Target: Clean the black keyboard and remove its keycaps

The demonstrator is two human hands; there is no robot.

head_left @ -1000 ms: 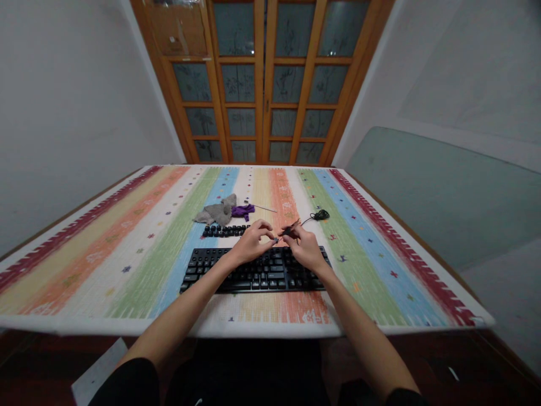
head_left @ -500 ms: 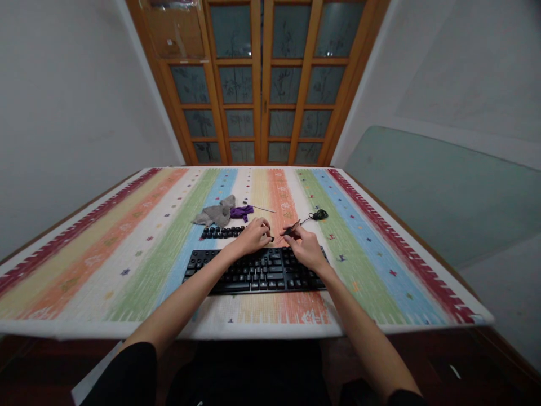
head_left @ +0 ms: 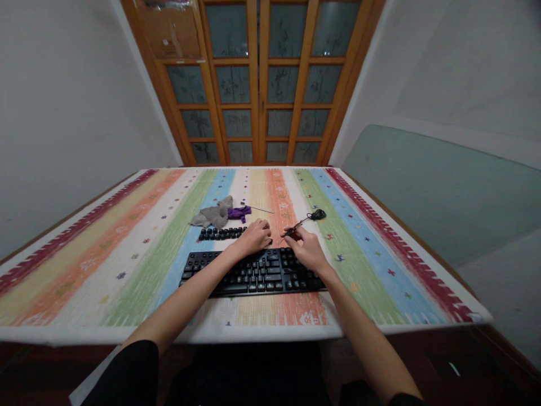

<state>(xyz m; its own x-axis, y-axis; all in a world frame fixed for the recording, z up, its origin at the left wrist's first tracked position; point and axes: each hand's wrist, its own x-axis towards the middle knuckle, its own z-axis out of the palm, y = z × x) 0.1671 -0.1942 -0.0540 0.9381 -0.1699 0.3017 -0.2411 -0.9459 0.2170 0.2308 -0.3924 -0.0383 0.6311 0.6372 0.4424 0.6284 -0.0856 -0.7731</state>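
Black keyboard [head_left: 262,274], key legends unreadable

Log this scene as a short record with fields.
Left hand: curled at the far edge of the keyboard; grip unclear
Right hand: pinching a thin dark tool above the keyboard
Behind keyboard: row of loose keycaps, grey cloth, purple cloth, coiled black cable
Surface: striped tablecloth

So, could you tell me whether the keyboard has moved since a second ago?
No; the keyboard still lies across the same stripes of the tablecloth.
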